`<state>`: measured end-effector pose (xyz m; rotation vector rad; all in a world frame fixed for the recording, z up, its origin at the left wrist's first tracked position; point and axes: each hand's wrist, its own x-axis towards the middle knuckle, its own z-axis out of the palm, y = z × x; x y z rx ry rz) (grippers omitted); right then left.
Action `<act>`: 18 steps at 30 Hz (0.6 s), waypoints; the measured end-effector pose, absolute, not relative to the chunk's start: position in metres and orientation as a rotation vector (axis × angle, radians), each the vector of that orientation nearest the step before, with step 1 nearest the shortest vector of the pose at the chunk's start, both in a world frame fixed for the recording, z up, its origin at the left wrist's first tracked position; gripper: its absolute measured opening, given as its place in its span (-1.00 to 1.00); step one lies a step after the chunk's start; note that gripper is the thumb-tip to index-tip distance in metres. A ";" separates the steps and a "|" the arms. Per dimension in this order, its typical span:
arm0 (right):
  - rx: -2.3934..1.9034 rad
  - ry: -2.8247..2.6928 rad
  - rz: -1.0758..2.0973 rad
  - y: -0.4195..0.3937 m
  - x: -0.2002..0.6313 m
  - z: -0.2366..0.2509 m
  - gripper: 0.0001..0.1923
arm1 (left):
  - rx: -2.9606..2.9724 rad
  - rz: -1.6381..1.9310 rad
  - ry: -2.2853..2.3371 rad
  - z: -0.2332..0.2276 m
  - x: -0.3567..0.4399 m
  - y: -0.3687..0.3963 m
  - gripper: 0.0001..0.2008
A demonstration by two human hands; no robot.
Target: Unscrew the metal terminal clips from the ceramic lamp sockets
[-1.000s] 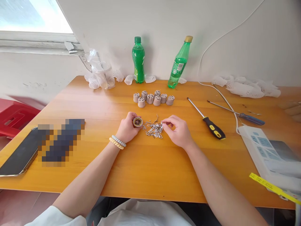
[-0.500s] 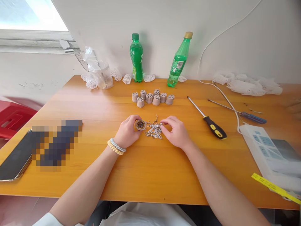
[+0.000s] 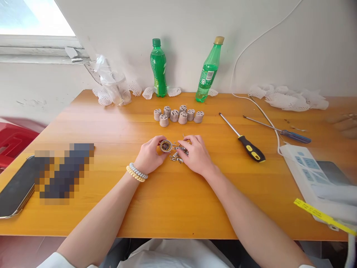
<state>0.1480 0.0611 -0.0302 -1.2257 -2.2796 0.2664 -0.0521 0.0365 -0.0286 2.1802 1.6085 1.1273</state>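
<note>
My left hand [image 3: 151,154] is closed around the side of a round lamp socket [image 3: 166,146]. The socket's open end is turned up towards me, showing a brass-coloured ring and dark inner parts. Just to its right, my right hand [image 3: 195,154] pinches a small metal strip [image 3: 175,148], whose end lies close to the socket's rim. Whether the strip touches the rim I cannot tell. Below the right fingers lies a pile of loose metal strips and small hardware [image 3: 176,158], partly hidden by that hand.
Several lamp sockets [image 3: 174,115] stand in a cluster behind my hands. Two green bottles [image 3: 158,72] are by the wall. To the right lie a black-and-yellow screwdriver [image 3: 251,149], a blue-handled screwdriver [image 3: 295,136] and a power strip [image 3: 292,156]. A phone [image 3: 16,190] lies left.
My right hand has moved left with the metal strip, over the pile and up to the lamp socket. The left hand keeps its hold. The whole view has shifted slightly.
</note>
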 end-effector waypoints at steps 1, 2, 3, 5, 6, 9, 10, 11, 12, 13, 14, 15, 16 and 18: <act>-1.235 -2.307 0.262 0.061 0.147 -0.030 -0.70 | 2.178 1.122 1.613 -0.029 -0.052 0.037 -0.69; -1.241 -2.328 0.255 0.061 0.145 -0.030 -0.70 | 2.176 1.116 1.619 -0.029 -0.051 0.037 -0.69; -1.246 -2.340 0.245 0.060 0.144 -0.031 -0.69 | 2.171 1.117 1.629 -0.029 -0.050 0.037 -0.69; -1.248 -2.346 0.228 0.060 0.142 -0.032 -0.69 | 2.145 1.137 1.671 -0.029 -0.049 0.038 -0.69; -1.250 -2.348 0.227 0.060 0.141 -0.032 -0.69 | 2.120 1.158 1.706 -0.029 -0.049 0.038 -0.69; -1.246 -2.338 0.251 0.061 0.139 -0.036 -0.71 | 2.020 1.223 1.815 -0.028 -0.049 0.040 -0.67; -1.237 -2.326 0.267 0.061 0.139 -0.037 -0.72 | 1.997 1.228 1.836 -0.028 -0.050 0.040 -0.67; -1.226 -2.313 0.285 0.062 0.139 -0.038 -0.74 | 1.984 1.225 1.844 -0.028 -0.050 0.040 -0.67; -1.218 -2.298 0.303 0.062 0.140 -0.039 -0.76 | 1.983 1.213 1.843 -0.028 -0.051 0.040 -0.66; -1.218 -2.283 0.317 0.063 0.141 -0.039 -0.77 | 1.988 1.199 1.834 -0.028 -0.051 0.040 -0.66; -1.227 -2.273 0.328 0.063 0.143 -0.040 -0.76 | 1.997 1.185 1.821 -0.028 -0.051 0.040 -0.66; -1.243 -2.266 0.337 0.063 0.145 -0.040 -0.73 | 2.007 1.175 1.808 -0.028 -0.051 0.039 -0.65; -1.262 -2.259 0.344 0.064 0.147 -0.040 -0.72 | 2.016 1.169 1.796 -0.028 -0.051 0.039 -0.65; -1.283 -2.245 0.365 0.064 0.151 -0.039 -0.74 | 2.028 1.165 1.781 -0.028 -0.051 0.039 -0.64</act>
